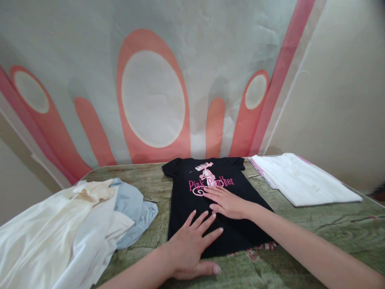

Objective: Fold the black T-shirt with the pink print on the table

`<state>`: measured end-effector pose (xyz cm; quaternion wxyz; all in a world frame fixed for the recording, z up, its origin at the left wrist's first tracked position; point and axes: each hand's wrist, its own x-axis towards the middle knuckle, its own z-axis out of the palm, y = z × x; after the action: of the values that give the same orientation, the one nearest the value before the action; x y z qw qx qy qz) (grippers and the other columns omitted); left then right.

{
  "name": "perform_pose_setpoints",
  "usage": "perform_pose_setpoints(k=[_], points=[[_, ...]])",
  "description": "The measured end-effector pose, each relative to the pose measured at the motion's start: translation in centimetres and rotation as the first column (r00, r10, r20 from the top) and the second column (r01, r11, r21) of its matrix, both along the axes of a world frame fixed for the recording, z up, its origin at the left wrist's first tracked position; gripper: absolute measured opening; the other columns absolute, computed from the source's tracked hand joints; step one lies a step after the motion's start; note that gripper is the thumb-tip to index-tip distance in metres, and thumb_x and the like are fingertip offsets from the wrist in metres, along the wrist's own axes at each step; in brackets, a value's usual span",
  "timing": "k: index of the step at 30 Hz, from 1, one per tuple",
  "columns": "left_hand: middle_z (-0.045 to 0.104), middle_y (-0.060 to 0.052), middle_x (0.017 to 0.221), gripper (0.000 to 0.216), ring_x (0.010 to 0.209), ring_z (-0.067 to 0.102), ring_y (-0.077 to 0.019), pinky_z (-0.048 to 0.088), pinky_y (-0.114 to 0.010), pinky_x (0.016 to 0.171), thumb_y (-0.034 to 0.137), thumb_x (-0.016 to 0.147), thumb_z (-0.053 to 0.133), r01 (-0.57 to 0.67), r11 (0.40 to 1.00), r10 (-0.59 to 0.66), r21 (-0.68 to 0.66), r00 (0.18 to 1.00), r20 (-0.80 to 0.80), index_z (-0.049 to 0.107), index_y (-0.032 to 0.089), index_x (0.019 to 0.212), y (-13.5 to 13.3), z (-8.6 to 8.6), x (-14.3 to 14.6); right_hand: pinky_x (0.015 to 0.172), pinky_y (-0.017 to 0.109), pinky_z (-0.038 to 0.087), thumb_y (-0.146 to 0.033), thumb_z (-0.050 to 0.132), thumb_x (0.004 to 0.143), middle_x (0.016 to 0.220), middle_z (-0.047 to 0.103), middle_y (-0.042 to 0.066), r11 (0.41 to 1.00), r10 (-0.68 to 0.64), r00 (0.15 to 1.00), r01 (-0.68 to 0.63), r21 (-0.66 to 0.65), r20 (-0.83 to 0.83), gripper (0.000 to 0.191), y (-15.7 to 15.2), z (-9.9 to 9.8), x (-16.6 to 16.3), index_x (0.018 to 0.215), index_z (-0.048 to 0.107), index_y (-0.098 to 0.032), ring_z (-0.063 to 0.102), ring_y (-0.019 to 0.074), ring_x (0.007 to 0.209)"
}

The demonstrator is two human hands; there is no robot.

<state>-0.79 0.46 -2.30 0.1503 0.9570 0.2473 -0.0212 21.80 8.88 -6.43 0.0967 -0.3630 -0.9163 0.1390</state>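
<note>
Black T-shirt (186,204), in the head view, lies spread front up on the bench (159,184), its collar end away from the person. Over the lower part of the shirt's pink print (207,173) lies the right hand (229,203), flat, its grip released. The left hand (191,245) is over the shirt's near left part, fingers fanned, grip likewise loose. Left of the shirt sits a heap of cream and light-blue cloth (63,224); right of it, folded white clothing (306,180); behind it, a patterned wall covering (243,36).
</note>
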Motion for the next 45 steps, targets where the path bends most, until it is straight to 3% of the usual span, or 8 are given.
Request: perform_pose_setpoints(k=[4,8,12,19,26,32,38,45], points=[[0.01,-0.009,0.147,0.073,0.134,0.007,-0.0328,0.008,-0.056,0.104,0.067,0.081,0.028,0.001,1.0,-0.001,0.001,1.0,0.005,0.016,0.026,0.141,0.0,0.0,-0.1,0.107,0.045,0.015,-0.051,0.026,0.09,0.144,0.029,0.002,0.982,-0.188,0.98,0.185,0.049,0.065,0.053,4.4,-0.9,1.8,0.137,0.031,-0.027,0.021,0.021,0.133],[0.01,-0.009,0.147,0.075,0.134,0.008,-0.0328,0.008,-0.056,0.104,0.068,0.08,0.028,0.001,1.0,-0.001,-0.004,1.0,0.014,0.016,0.026,0.141,0.0,-0.1,-0.1,0.104,0.051,0.019,-0.05,0.027,0.089,0.141,0.034,0.01,0.869,-0.487,0.87,0.474,0.141,0.073,0.055,7.0,-2.0,4.6,0.132,0.041,-0.018,0.026,0.0273,0.13],[0.018,-0.008,0.146,0.07,0.133,0.014,-0.0304,0.014,-0.052,0.106,0.066,0.082,0.031,0.0,1.0,0.001,-0.007,0.999,0.034,0.023,0.026,0.139,0.5,0.2,-0.4,0.104,0.047,0.024,-0.043,0.033,0.089,0.138,0.038,0.011,0.893,-0.424,0.905,0.418,0.169,0.003,0.049,5.5,-2.7,6.2,0.128,0.045,-0.016,0.031,0.0258,0.128],[0.04,-0.01,0.136,0.046,0.129,0.029,-0.0257,0.026,-0.043,0.104,0.043,0.087,0.044,-0.227,0.96,0.212,0.161,0.971,0.109,0.045,0.02,0.126,4.4,-0.3,-3.0,0.103,0.045,0.032,-0.031,0.043,0.084,0.13,0.047,0.009,0.899,-0.37,0.918,0.393,0.195,-0.143,0.036,0.0,-1.9,9.7,0.116,0.055,-0.02,0.041,0.0241,0.12],[0.036,-0.009,0.138,0.049,0.129,0.029,-0.0238,0.026,-0.04,0.105,0.044,0.086,0.046,-0.272,0.95,0.261,0.156,0.962,0.083,0.043,0.02,0.128,6.9,-2.2,-5.1,0.1,0.044,0.035,-0.033,0.044,0.085,0.126,0.05,0.006,0.935,-0.314,0.939,0.332,0.128,-0.143,0.032,-4.7,-1.6,11.2,0.112,0.058,-0.024,0.046,0.0235,0.116],[0.044,-0.009,0.131,0.037,0.123,0.037,-0.0213,0.027,-0.038,0.104,0.03,0.089,0.042,-0.382,0.898,0.371,0.22,0.924,0.09,0.048,0.017,0.122,8.3,-2.5,-6.2,0.098,0.044,0.039,-0.035,0.042,0.086,0.121,0.055,0.008,0.908,-0.378,0.905,0.404,0.113,-0.196,0.033,-5.3,-2.8,13.5,0.111,0.059,-0.021,0.051,0.023,0.11],[0.054,-0.006,0.105,0.025,0.098,0.052,-0.0182,0.04,-0.03,0.088,0.032,0.087,0.046,-0.292,0.939,0.273,0.183,0.955,0.119,0.056,0.02,0.106,7.2,-1.2,-5.1,0.09,0.042,0.044,-0.038,0.049,0.083,0.105,0.062,0.007,0.942,-0.286,0.937,0.314,0.123,-0.203,0.027,-6.5,-1.0,11.8,0.099,0.065,-0.024,0.056,0.0231,0.1],[0.052,-0.003,0.089,0.014,0.086,0.051,-0.0166,0.041,-0.027,0.078,0.029,0.087,0.047,-0.347,0.918,0.314,0.194,0.932,0.184,0.057,0.019,0.09,6.9,-2.6,-3.6,0.074,0.031,0.049,-0.02,0.047,0.085,0.089,0.062,0.006,0.944,-0.151,0.977,0.187,0.271,-0.148,0.02,-7.2,-0.8,9.3,0.094,0.065,-0.02,0.058,0.0169,0.082]])
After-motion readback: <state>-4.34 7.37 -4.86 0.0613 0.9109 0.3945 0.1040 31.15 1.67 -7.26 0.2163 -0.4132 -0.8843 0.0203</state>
